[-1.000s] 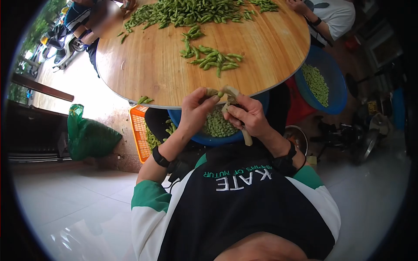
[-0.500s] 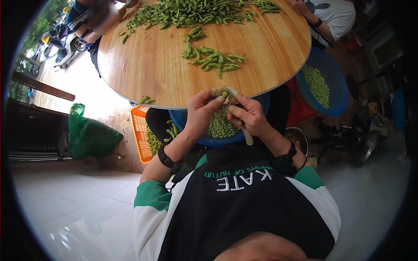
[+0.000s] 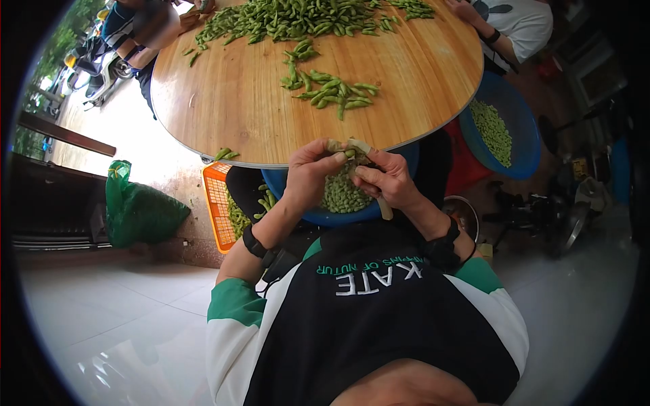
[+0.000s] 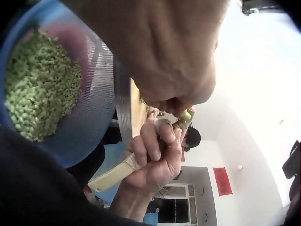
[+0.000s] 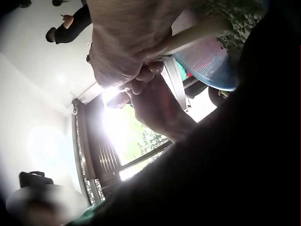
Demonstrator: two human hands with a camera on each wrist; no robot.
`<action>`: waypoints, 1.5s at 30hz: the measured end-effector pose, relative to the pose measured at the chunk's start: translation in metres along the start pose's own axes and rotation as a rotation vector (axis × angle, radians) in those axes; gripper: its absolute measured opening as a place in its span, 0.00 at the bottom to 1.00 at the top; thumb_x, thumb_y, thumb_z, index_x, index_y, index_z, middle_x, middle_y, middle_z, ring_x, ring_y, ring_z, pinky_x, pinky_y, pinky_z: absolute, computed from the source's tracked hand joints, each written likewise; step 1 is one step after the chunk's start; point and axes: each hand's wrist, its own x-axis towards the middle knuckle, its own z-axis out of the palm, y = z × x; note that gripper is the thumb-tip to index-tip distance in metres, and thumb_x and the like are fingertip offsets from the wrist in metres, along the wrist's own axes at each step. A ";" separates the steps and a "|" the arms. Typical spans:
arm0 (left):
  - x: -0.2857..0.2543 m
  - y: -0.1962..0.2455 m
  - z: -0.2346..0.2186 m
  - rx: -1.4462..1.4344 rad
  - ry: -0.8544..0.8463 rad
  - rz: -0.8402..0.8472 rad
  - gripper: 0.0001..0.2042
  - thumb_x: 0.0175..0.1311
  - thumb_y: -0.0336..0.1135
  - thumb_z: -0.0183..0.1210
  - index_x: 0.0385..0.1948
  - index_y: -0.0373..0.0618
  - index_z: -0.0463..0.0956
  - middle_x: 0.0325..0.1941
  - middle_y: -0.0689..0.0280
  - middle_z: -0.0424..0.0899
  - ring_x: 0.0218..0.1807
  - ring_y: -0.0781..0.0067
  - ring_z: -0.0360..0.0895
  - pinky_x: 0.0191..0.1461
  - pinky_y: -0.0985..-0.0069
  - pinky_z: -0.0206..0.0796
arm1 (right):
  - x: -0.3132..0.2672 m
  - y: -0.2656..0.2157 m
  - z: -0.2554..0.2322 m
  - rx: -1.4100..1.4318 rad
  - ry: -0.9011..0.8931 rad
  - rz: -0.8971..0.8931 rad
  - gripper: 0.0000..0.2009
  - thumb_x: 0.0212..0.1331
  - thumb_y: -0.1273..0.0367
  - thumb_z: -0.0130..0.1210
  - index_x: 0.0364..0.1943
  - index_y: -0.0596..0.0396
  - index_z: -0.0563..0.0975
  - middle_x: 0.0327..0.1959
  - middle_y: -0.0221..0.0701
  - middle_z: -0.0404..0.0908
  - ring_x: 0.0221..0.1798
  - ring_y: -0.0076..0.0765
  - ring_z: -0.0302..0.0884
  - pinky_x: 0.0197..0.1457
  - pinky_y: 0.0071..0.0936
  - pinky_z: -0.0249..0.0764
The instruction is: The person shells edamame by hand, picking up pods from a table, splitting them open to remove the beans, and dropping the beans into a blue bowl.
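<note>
In the head view my left hand [image 3: 309,174] pinches a green pod [image 3: 350,154] between thumb and fingers, just past the table's near edge. My right hand [image 3: 389,177] meets it there, its fingers curled round a pale-handled tool [image 3: 385,208]; pale wraps cover some fingertips. The left wrist view shows the tool's cream handle [image 4: 113,175] sticking out below the right hand [image 4: 153,157]. What the tool's other end looks like is hidden by the fingers. Beneath both hands, a blue basin holds shelled beans [image 3: 345,195].
Unshelled pods [image 3: 291,19] are heaped on the round wooden table [image 3: 223,88], a smaller group [image 3: 336,93] nearer. An orange basket [image 3: 215,206] and green bag [image 3: 145,213] stand left; another blue basin [image 3: 521,128] with beans stands right. Two other people sit across the table.
My left hand has moved slightly right, closer to the right hand. The round green bean that showed between the fingers half a second ago now sits lower and is less exposed.
</note>
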 end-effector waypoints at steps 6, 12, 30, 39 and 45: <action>0.003 0.008 0.003 -0.214 -0.127 -0.192 0.05 0.61 0.24 0.56 0.36 0.38 0.78 0.29 0.70 0.78 0.29 0.83 0.70 0.34 0.84 0.62 | -0.003 -0.008 -0.008 -0.004 -0.088 -0.020 0.20 0.62 0.78 0.49 0.60 0.56 0.70 0.28 0.28 0.78 0.21 0.14 0.64 0.25 0.12 0.62; 0.005 -0.007 0.014 0.247 0.035 -0.096 0.04 0.63 0.28 0.55 0.32 0.38 0.75 0.26 0.72 0.77 0.25 0.85 0.68 0.29 0.85 0.59 | 0.003 0.001 -0.006 -0.525 0.087 -0.339 0.17 0.60 0.77 0.54 0.54 0.61 0.73 0.31 0.31 0.80 0.33 0.19 0.77 0.37 0.18 0.73; 0.034 0.049 -0.027 1.543 0.056 0.456 0.07 0.60 0.30 0.54 0.37 0.41 0.76 0.37 0.53 0.77 0.39 0.48 0.76 0.41 0.59 0.67 | -0.003 -0.001 -0.004 -0.477 0.093 -0.083 0.13 0.63 0.70 0.52 0.48 0.64 0.73 0.27 0.29 0.78 0.32 0.19 0.74 0.36 0.19 0.71; 0.110 0.016 -0.038 1.693 0.243 0.546 0.08 0.51 0.29 0.55 0.34 0.43 0.72 0.37 0.53 0.76 0.44 0.48 0.74 0.45 0.58 0.68 | -0.008 0.007 -0.008 -0.290 0.135 0.102 0.17 0.67 0.67 0.45 0.57 0.58 0.68 0.28 0.27 0.76 0.21 0.14 0.63 0.23 0.12 0.61; 0.096 0.024 -0.049 1.567 0.205 0.551 0.09 0.51 0.30 0.56 0.36 0.43 0.72 0.39 0.54 0.74 0.46 0.47 0.72 0.47 0.57 0.66 | 0.002 0.002 -0.008 -0.094 0.110 0.099 0.18 0.69 0.67 0.42 0.60 0.60 0.63 0.32 0.32 0.74 0.23 0.16 0.65 0.21 0.14 0.62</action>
